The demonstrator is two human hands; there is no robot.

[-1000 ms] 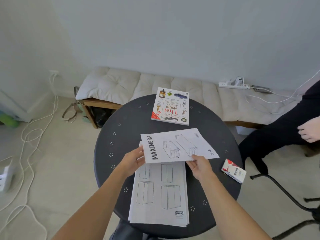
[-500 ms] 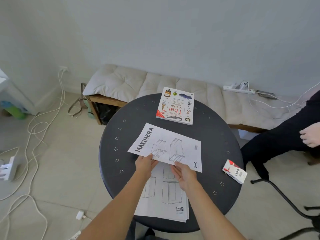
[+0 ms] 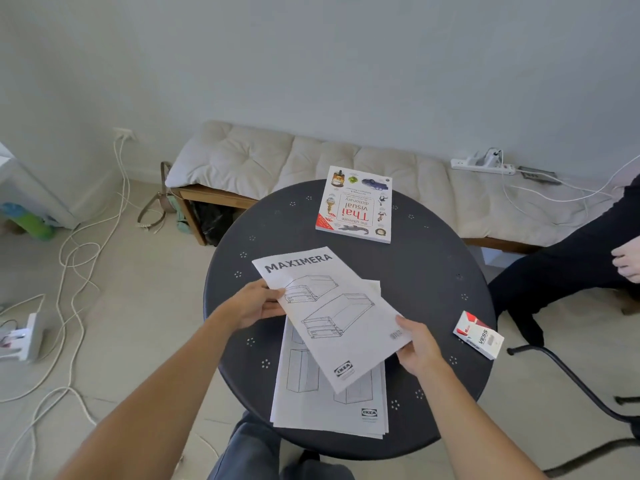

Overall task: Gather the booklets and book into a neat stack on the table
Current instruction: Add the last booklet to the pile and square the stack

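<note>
I hold a white MAXIMERA booklet (image 3: 325,306) slanted above the round dark table (image 3: 433,278). My left hand (image 3: 254,303) grips its left edge and my right hand (image 3: 417,344) grips its lower right edge. Under it lies a larger white booklet (image 3: 325,407) with cabinet drawings, flat at the table's near edge and partly covered. A Thai visual dictionary book (image 3: 356,204) lies flat at the table's far side, apart from both booklets.
A small red and white box (image 3: 479,336) sits at the table's right edge. A cushioned bench (image 3: 277,157) runs along the wall behind. Another person's dark-clothed leg (image 3: 568,265) is at the right. Cables (image 3: 79,251) trail over the floor at the left.
The MAXIMERA booklet has turned clockwise in my hands, from title at the left to title at the top. My right hand slid to its lower right edge.
</note>
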